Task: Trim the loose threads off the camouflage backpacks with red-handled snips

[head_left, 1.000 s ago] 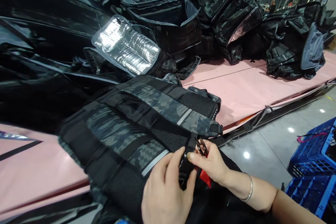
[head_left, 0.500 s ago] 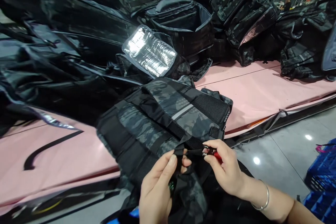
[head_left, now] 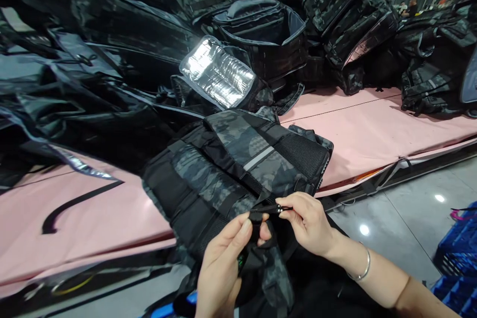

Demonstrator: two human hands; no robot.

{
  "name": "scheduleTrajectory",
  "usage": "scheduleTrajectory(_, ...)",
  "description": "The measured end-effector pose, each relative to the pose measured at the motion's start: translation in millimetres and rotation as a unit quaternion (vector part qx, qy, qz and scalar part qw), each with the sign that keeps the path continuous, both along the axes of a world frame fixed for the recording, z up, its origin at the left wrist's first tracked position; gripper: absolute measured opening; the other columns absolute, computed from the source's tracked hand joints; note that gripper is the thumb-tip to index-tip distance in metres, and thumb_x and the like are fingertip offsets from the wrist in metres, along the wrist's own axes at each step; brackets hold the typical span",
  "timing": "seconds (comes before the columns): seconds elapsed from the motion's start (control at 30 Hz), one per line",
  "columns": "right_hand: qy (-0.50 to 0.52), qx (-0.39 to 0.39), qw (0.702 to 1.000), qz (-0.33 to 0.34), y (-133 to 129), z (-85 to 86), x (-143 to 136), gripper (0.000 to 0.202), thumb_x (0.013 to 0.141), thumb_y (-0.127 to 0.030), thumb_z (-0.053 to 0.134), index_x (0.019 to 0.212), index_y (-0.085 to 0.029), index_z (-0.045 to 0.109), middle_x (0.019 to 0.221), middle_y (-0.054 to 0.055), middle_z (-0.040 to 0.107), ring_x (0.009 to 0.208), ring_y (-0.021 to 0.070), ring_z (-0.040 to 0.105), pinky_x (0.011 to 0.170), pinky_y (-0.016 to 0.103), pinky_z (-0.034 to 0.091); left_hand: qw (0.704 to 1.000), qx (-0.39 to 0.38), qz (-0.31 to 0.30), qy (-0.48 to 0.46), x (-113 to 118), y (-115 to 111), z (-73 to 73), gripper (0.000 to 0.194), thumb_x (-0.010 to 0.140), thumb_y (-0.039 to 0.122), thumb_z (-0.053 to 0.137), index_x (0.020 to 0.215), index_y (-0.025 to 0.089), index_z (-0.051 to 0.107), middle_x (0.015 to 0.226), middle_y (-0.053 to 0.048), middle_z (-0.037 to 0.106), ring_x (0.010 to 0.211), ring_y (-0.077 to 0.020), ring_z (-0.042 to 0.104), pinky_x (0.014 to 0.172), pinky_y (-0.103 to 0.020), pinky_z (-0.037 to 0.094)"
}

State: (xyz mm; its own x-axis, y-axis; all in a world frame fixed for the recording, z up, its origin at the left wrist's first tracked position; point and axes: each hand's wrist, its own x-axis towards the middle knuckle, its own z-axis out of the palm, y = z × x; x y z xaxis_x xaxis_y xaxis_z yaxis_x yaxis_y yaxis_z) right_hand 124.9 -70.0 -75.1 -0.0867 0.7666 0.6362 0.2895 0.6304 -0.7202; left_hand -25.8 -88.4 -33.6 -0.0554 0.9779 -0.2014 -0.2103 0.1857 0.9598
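A dark camouflage backpack (head_left: 194, 174) lies in front of me, its padded shoulder straps facing up. At its near edge my left hand (head_left: 227, 248) is closed, pinching a black webbing strap (head_left: 255, 217) between thumb and fingers. My right hand (head_left: 307, 218), with a bangle on the wrist, is just to the right. Its thumb and forefinger pinch a small dark tool (head_left: 280, 208) with shiny dots, held against the strap's end. Fingers hide most of the tool, so its exact kind is unclear. A loose camouflage strap piece (head_left: 276, 278) hangs below my hands.
Many dark bags (head_left: 257, 49) are heaped behind the backpack, one showing a silver foil lining (head_left: 219, 77). They rest on a pink-covered table (head_left: 354, 124). A black strap (head_left: 78, 203) lies at left. Blue crates (head_left: 456, 248) stand on the floor at right.
My right hand has shifted slightly left, closer to my left hand. The red part seen in its grip before is now hidden. My left hand still pinches the strap.
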Motion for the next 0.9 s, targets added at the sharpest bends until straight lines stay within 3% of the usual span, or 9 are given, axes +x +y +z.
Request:
scheduleTrajectory(0.13, 0.074, -0.080, 0.994, -0.002, -3.2, -6.6, 4.6, 0.016, 0.088, -0.021, 0.049, 0.101, -0.022, 0.059, 0.089, 0.004, 0.066, 0.080, 0.0161, 0.061, 0.072, 0.029, 0.047, 0.997, -0.015, 0.049, -0.057, 2.9, -2.1, -2.0, 0.038, 0.064, 0.037, 0.074, 0.094, 0.015, 0.069, 0.087, -0.009, 0.071, 0.073, -0.0175, 0.064, 0.067, -0.027, 0.052)
scheduleTrajectory(0.23, 0.146, -0.141, 0.979, -0.015, -6.9, -11.9, 13.3, 0.016, 0.088, -0.023, 0.051, 0.103, -0.023, 0.057, 0.088, 0.002, 0.063, 0.079, 0.0137, 0.059, 0.072, 0.025, 0.046, 0.992, -0.009, 0.074, -0.106, 5.1, -5.5, -5.0, 0.043, 0.066, 0.034, 0.073, 0.105, 0.018, 0.066, 0.116, -0.013, 0.064, 0.101, -0.0262, 0.062, 0.083, -0.036, 0.052)
scheduleTrajectory(0.3, 0.184, -0.160, 0.970, -0.016, -10.0, -14.0, 19.4, 0.015, 0.088, -0.025, 0.052, 0.103, -0.023, 0.055, 0.088, 0.001, 0.061, 0.079, 0.0128, 0.057, 0.072, 0.024, 0.046, 0.987, -0.001, 0.102, -0.126, 6.5, -8.1, -7.3, 0.039, 0.069, 0.032, 0.071, 0.105, 0.019, 0.066, 0.123, -0.013, 0.060, 0.109, -0.0279, 0.058, 0.090, -0.040, 0.050)
scheduleTrajectory(0.47, 0.197, -0.191, 0.962, -0.010, -24.8, -15.5, 24.3, 0.016, 0.086, -0.026, 0.054, 0.102, -0.023, 0.057, 0.089, 0.002, 0.059, 0.082, 0.0142, 0.055, 0.074, 0.026, 0.045, 0.974, 0.013, 0.146, -0.174, 9.2, -14.3, -11.0, 0.030, 0.078, 0.034, 0.062, 0.104, 0.020, 0.066, 0.126, -0.011, 0.058, 0.119, -0.0253, 0.051, 0.102, -0.040, 0.040)
scheduleTrajectory(0.67, 0.086, -0.178, 0.978, 0.065, -38.8, -13.4, 10.6, 0.043, 0.071, -0.021, 0.070, 0.112, -0.026, 0.059, 0.085, 0.002, 0.062, 0.067, 0.0137, 0.054, 0.061, 0.025, 0.046, 0.971, 0.023, 0.156, -0.179, 11.8, -19.3, -14.0, 0.028, 0.081, 0.033, 0.059, 0.107, 0.024, 0.064, 0.129, -0.008, 0.056, 0.124, -0.0230, 0.046, 0.105, -0.039, 0.037)
scheduleTrajectory(0.8, 0.009, -0.133, 0.989, 0.069, -37.1, -12.9, 5.5, 0.021, 0.074, -0.015, 0.060, 0.091, -0.024, 0.067, 0.068, 0.000, 0.060, 0.057, 0.0121, 0.051, 0.054, 0.025, 0.042, 0.975, 0.025, 0.168, -0.146, 12.4, -22.6, -12.1, 0.032, 0.075, 0.040, 0.064, 0.102, 0.022, 0.065, 0.119, -0.009, 0.062, 0.114, -0.0247, 0.055, 0.099, -0.041, 0.043)
scheduleTrajectory(0.9, 0.126, -0.178, 0.975, -0.032, -28.0, -14.5, 14.8, 0.002, 0.075, -0.019, 0.061, 0.074, -0.021, 0.060, 0.062, -0.002, 0.054, 0.052, 0.0095, 0.047, 0.049, 0.022, 0.038, 0.955, 0.056, 0.277, -0.089, 3.3, -33.1, -10.3, 0.022, 0.076, 0.036, 0.064, 0.092, 0.022, 0.065, 0.099, -0.003, 0.068, 0.097, -0.0187, 0.062, 0.086, -0.033, 0.050)
